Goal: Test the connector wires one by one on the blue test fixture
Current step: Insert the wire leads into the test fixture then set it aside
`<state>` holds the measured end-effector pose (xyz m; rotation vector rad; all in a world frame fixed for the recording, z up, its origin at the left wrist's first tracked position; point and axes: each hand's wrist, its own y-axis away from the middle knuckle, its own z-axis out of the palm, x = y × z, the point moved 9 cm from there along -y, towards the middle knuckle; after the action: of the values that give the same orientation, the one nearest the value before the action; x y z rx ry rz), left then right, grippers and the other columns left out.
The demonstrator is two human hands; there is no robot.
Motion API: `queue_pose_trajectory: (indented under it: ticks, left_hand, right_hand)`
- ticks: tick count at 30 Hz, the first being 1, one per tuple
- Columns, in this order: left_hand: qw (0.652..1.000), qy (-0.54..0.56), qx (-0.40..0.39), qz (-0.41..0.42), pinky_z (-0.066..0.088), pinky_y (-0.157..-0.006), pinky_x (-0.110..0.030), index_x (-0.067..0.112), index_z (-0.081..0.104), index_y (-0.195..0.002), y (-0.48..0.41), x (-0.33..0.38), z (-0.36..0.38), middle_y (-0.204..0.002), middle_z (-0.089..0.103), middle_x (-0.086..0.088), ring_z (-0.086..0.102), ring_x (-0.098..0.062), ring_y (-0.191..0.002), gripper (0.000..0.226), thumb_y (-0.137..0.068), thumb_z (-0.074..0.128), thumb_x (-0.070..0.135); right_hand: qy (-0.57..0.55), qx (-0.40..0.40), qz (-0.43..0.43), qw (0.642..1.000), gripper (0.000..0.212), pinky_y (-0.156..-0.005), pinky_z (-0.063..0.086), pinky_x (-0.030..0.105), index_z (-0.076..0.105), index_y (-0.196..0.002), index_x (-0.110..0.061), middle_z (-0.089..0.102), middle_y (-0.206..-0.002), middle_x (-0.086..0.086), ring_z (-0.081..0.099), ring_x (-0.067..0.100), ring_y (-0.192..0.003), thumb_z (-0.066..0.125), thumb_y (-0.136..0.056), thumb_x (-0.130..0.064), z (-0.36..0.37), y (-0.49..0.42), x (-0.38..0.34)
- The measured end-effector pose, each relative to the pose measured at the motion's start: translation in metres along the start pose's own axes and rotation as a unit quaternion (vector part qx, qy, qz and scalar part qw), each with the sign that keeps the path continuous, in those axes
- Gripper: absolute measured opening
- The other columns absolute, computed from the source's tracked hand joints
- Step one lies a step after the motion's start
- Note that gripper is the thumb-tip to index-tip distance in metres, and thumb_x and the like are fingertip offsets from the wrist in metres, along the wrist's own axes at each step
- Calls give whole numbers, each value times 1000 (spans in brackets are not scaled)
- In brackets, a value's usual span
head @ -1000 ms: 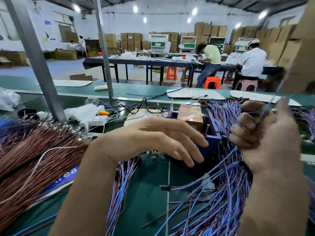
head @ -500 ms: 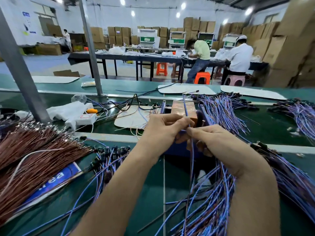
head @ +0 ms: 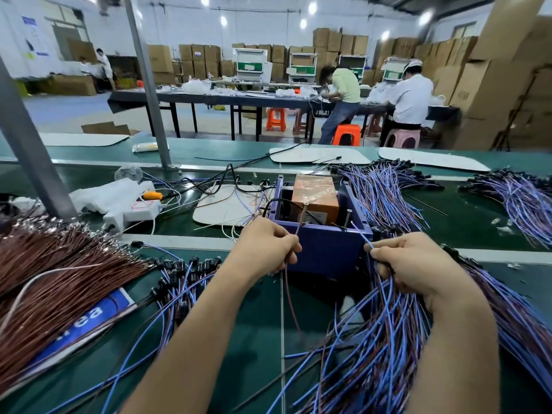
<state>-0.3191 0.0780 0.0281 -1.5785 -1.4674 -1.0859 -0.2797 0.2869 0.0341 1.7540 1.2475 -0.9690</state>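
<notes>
The blue test fixture [head: 325, 249] stands mid-bench, an orange-brown block [head: 313, 192] inside it. My left hand [head: 265, 246] pinches a thin brown wire [head: 291, 297] at the fixture's front left corner; the wire's upper end leans against the fixture rim. My right hand [head: 409, 264] grips a blue wire [head: 363, 234] whose tip points up at the fixture's front right corner. Below that hand lies a thick bundle of blue and brown connector wires [head: 385, 348].
A heap of brown wires [head: 56, 282] covers the left bench. Tested-looking blue wires with black connectors [head: 179, 279] lie beside it. More blue bundles [head: 385, 192] lie at the right. A grey post [head: 27, 150] rises at left, near a white power strip [head: 140, 210].
My hands, together over the fixture half a second ago, have moved apart: the left to the front left corner with a brown wire, the right to the front right corner with a blue wire.
</notes>
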Motion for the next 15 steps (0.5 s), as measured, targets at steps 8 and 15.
queue_pose_trajectory:
  ticks: [8, 15]
  left_hand:
    - [1000, -4, -20, 13, 35, -37, -13, 5, 69, -72, 2, 4, 3, -45, 59, 3, 43, -5, -33, 25, -91, 53, 9]
    - [1000, -8, -17, 14, 36, -38, -13, 4, 69, -71, 2, 5, 4, -47, 60, 2, 45, -6, -33, 25, -90, 53, 8]
  right_hand:
    - [7, -38, -18, 999, 19, -31, 27, 12, 69, -92, -9, 46, -38, -2, 34, 3, -28, 51, -95, -3, 8, 1, -5]
    - [11, -45, -27, 999, 21, -32, 27, 11, 69, -93, -13, 46, -37, -3, 32, 3, -29, 49, -97, -6, 8, 0, -4]
